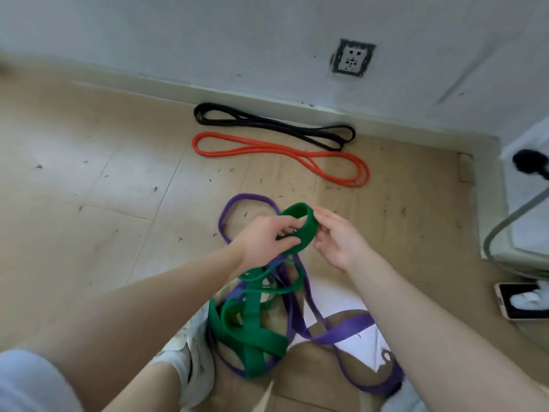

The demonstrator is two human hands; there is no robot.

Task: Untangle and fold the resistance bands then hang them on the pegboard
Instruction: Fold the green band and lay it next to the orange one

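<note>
A wide green band [300, 221] loops up between my hands and trails down into a tangle with a purple band [335, 331] on the floor in front of me. My left hand [264, 239] pinches the green loop from the left. My right hand [338, 239] touches the loop's right side with fingers curled against it. A black band [276, 124] and an orange band [282, 153] lie folded flat on the floor near the wall, apart from the tangle. No pegboard is in view.
White wall with a socket [352, 59] stands behind the folded bands. A phone [520, 300] lies on the floor at right, beside a white unit with a grey hose [505, 224]. My knees and shoes are at the bottom.
</note>
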